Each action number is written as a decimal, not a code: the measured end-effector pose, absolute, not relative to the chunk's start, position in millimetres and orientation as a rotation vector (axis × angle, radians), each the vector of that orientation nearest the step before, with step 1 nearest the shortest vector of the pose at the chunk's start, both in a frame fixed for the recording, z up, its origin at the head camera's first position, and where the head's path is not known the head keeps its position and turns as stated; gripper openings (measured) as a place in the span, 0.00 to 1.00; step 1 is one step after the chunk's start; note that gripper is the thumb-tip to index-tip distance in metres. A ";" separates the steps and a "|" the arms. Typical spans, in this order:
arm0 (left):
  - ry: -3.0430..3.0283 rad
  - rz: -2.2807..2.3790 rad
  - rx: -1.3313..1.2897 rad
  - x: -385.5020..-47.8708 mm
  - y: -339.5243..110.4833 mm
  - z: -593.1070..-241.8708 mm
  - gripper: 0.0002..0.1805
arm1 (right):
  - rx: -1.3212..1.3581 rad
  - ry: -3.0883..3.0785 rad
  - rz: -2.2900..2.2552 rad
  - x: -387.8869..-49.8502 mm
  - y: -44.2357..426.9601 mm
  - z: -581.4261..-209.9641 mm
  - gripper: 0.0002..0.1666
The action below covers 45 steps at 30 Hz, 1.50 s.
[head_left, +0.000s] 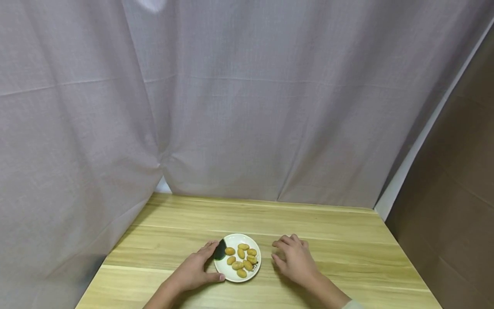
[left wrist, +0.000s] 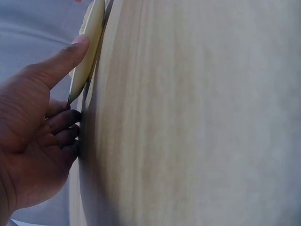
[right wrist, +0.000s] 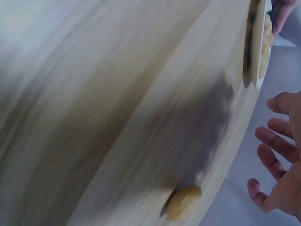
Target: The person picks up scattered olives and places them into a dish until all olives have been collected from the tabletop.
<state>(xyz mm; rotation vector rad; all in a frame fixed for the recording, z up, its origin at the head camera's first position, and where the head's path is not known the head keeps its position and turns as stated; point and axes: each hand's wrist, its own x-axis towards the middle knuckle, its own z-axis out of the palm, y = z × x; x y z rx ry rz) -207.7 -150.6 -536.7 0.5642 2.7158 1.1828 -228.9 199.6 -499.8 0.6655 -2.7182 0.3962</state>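
Observation:
A small round white plate (head_left: 227, 274) with a dark green patch and a printed motif bears several small, oval, yellow fruits (head_left: 237, 265), kumquat-like in look. My left hand (head_left: 194, 267) holds the plate at its left rim, thumb at the near side and fingers at the far side; in the left wrist view the thumb (left wrist: 81, 44) lies against the rim. To the right of the plate, my right hand (head_left: 296, 259) hovers over the table, fingers loosely bent and apart, holding nothing. One more yellow fruit (right wrist: 184, 203) lies on the table near it in the right wrist view; in the head view it is hidden.
The wooden table (head_left: 185, 223) has light and dark grain. A grey curtain (head_left: 239, 128) hangs along its back and left side, and a brown panel (head_left: 455, 193) stands at the right.

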 end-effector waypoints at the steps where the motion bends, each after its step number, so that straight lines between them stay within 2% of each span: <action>1: 2.712 1.184 0.562 -207.9 -150.6 -536.9 0.62 | 0.650 -2.729 0.395 -228.7 201.9 -499.6 0.16; 35: 2.707 1.174 0.567 -210.1 -150.6 -538.6 0.62 | 0.478 -2.847 0.280 -219.2 274.2 -508.2 0.16; 45: 2.705 1.163 0.548 -210.9 -151.1 -540.0 0.62 | 0.462 -2.887 0.262 -214.2 288.3 -514.0 0.12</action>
